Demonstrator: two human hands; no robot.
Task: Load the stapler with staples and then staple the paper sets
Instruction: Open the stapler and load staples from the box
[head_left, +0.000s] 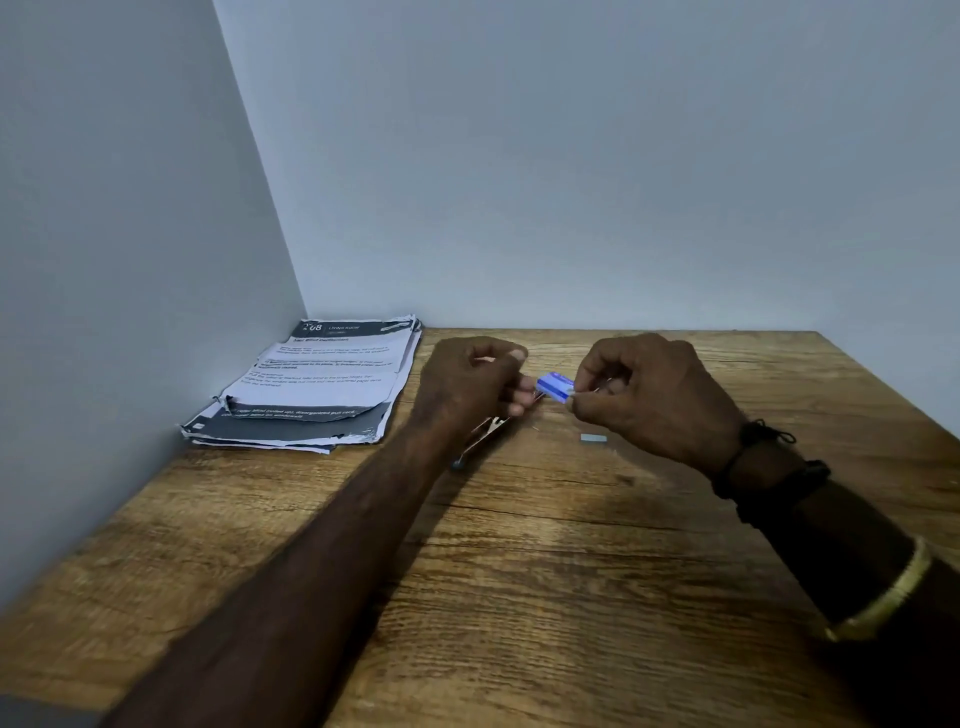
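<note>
The wooden table (519, 597) lies nearest, with both forearms across it. The left hand (467, 379) and right hand (644, 400) each pinch an end of a small blue staple box (555, 386) (lifted off the wood). The stapler (480, 436) lies partly hidden under the left wrist, with a staple strip (593, 438) near it. The paper sets (322, 384) are stacked in the far left corner.

wooden table (571, 571) | paper stack (317, 384) (far-left corner) | stapler (482, 434) | staple strip (593, 438)

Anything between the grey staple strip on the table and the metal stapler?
Only bare wooden table lies between grey staple strip and metal stapler. But the left hand, gripping the small blue box, is over the stapler.
</note>
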